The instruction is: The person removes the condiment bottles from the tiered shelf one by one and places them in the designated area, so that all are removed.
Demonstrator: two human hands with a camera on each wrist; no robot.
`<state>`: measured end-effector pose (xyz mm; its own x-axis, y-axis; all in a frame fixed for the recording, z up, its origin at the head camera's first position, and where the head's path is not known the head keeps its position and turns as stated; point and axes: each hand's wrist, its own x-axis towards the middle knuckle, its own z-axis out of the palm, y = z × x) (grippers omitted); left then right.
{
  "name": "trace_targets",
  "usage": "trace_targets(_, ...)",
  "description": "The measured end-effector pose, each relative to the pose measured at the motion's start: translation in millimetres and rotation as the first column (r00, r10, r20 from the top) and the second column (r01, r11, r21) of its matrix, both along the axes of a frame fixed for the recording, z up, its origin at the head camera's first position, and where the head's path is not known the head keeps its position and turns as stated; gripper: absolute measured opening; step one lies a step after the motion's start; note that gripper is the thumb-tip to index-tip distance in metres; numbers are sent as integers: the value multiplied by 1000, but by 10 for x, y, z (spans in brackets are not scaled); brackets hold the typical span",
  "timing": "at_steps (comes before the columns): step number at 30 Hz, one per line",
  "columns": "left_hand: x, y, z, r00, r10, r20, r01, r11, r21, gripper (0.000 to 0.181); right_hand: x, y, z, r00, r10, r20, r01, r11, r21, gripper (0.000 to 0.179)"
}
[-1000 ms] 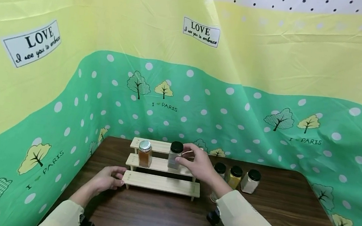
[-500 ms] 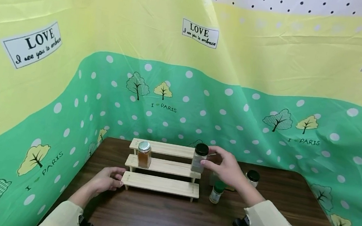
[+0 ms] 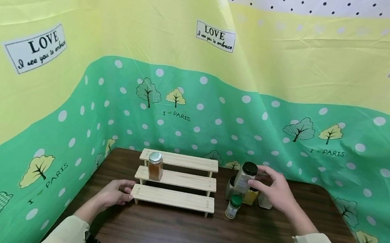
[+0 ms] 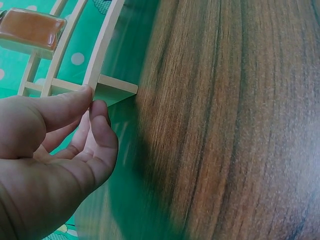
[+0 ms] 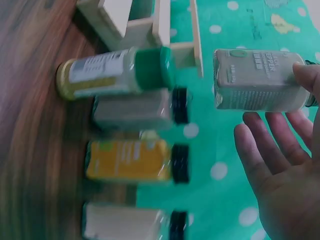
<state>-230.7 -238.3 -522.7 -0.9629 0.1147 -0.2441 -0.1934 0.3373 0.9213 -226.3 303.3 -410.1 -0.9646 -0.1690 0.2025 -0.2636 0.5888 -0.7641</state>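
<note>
Right hand [image 3: 274, 189] is gripping a black-capped jar [image 3: 245, 179], lower right of frame. Left hand [image 3: 113, 193] is pinching the rack [image 3: 173, 197], lower left.

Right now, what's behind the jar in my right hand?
In the head view, green cloth, a grey jar and a yellow jar show behind the held jar, whose body covers parts of each from sight.

On dark wood-grain counter [image 3: 182, 234]: three-tier wooden shelf [image 3: 184, 180], green-capped bottle [image 3: 232, 208], three black-capped jars [image 5: 127, 160] in row. On shelf's middle tier: silver-capped jar [image 3: 155, 169], upright.
</note>
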Motion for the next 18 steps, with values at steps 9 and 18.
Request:
trace_targets(9, -3, -18, -1, 1000, -3, 4, 3, 1000, 13, 60, 107, 295, -203, 998, -63, -17, 64, 997, 43, 63)
trace_targets(18, -10, 2, 6, 1000, 13, 26, -13, 1000, 3, 59, 183, 358, -490, 1000, -7, 20, 8, 999, -39, 48)
